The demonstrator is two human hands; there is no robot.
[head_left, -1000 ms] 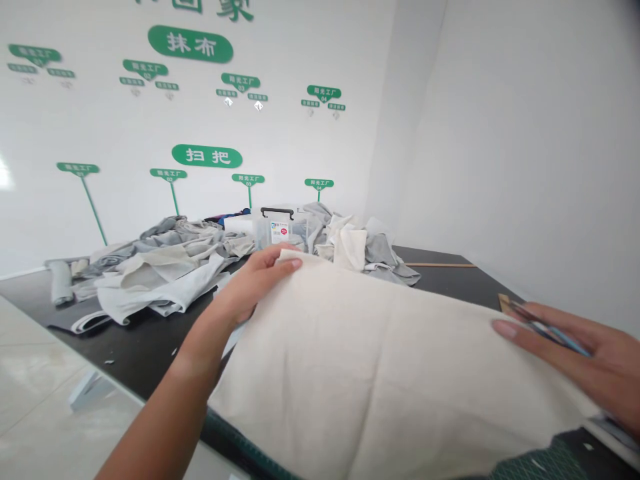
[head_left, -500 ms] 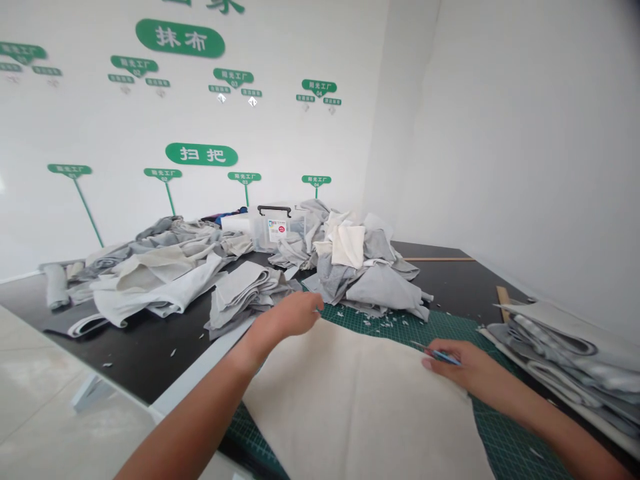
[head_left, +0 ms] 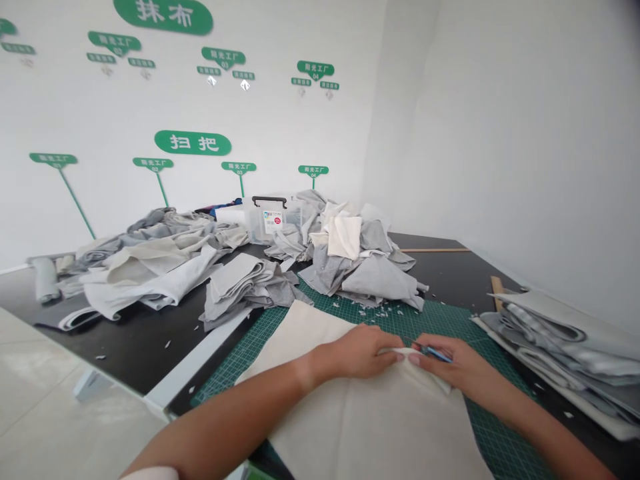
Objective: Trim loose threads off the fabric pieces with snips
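A cream fabric sheet (head_left: pixel 345 420) lies over the green cutting mat (head_left: pixel 250 353), its upper right edge lifted into a fold. My left hand (head_left: pixel 367 350) reaches across the sheet, closed, pinching that edge between thumb and fingers. Just beside it, my right hand (head_left: pixel 445 360) is closed around small blue-handled snips (head_left: pixel 436 353); the blade is mostly hidden by the fingers. The right thumb also touches the raised fabric edge.
Heaps of grey and white cloth (head_left: pixel 150 267) cover the black table's left side. Behind the mat, a cloth pile (head_left: pixel 370 273) stands beside a clear plastic box (head_left: pixel 260 227). Folded fabric (head_left: pixel 575 353) is stacked at right. Small scraps (head_left: pixel 383 312) litter the mat.
My left hand has moved right and nearer, from the sheet's far left corner to the edge beside my right hand. That edge is now lifted and pinched. The view has shifted slightly.
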